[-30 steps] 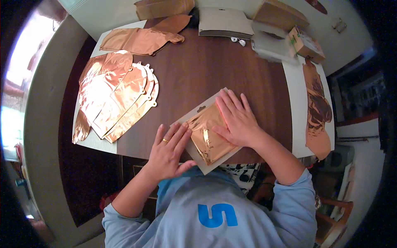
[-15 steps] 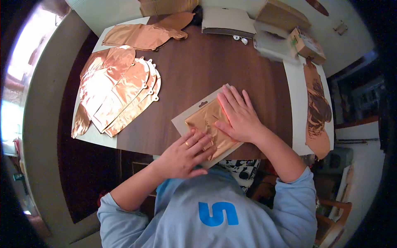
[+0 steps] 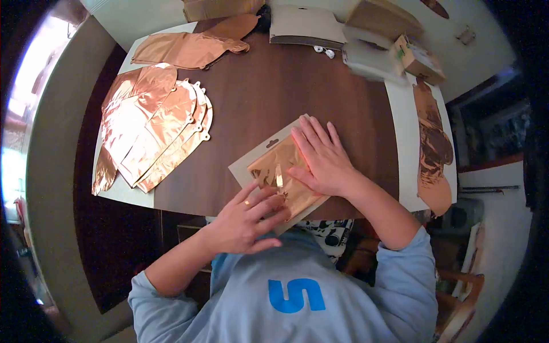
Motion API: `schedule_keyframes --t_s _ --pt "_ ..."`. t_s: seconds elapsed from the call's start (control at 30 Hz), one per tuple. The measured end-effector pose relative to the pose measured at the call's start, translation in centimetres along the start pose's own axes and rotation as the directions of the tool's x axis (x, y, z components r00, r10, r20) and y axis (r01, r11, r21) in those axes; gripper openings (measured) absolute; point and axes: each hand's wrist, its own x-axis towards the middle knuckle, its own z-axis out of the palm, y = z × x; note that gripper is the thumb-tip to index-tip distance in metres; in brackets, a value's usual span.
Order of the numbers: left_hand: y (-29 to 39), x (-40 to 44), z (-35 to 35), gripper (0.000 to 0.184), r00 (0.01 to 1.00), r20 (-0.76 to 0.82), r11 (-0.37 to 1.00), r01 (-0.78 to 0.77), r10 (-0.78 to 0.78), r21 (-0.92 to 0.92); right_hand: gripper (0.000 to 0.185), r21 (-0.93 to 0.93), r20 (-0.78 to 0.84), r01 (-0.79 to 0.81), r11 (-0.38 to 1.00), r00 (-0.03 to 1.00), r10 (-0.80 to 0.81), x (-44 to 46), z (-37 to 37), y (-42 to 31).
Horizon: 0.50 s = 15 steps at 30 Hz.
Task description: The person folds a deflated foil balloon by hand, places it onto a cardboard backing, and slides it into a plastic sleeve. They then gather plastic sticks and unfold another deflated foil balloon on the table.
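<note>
A folded rose-gold foil piece [image 3: 279,166] lies on a grey card [image 3: 243,167] with a hanging slot, set at a slant near the table's front edge. Flat over the right part of the foil and card rests my right hand [image 3: 325,159], its fingers stretched out and holding nothing. My left hand [image 3: 246,220], with a ring on one finger, is over the lower left part of the foil. Its fingers are spread and nothing is gripped. Whether its fingertips touch the foil is hard to tell.
Several flat foil pieces [image 3: 154,123] are stacked at the left. More foil [image 3: 183,50] lies at the back left, and another long piece [image 3: 433,148] at the right edge. Behind are stacked grey cards [image 3: 306,26], white earbuds [image 3: 324,52] and a small box [image 3: 420,59].
My left hand has moved from the card's left edge onto the lower part of the foil, its fingers more spread. My right hand stays flat on the foil. The view has shifted slightly.
</note>
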Motion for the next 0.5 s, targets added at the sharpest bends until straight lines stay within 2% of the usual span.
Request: schedule_keyframes --t_s 0.1,0.2,0.3,0.5 --pt "0.4 2.1 0.4 0.063 0.995 -0.080 0.997 -0.061 0.058 -0.036 0.080 -0.006 -0.026 0.013 1.000 1.000 -0.014 0.0 0.3 0.1" --pt "-0.5 2.0 1.4 0.064 0.995 0.044 0.995 -0.091 0.090 0.025 0.082 -0.020 -0.012 0.006 1.000 1.000 -0.006 0.0 0.2 0.1" --pt "-0.6 1.0 1.2 0.066 0.992 0.078 0.994 -0.105 0.103 0.031 0.082 -0.018 -0.020 0.001 1.000 1.000 -0.002 0.0 0.3 0.1" --pt "-0.5 -0.8 1.5 0.068 0.993 0.056 0.995 -0.101 0.100 0.011 0.082 -0.010 0.009 -0.019 1.000 1.000 0.019 0.2 -0.2 -0.3"
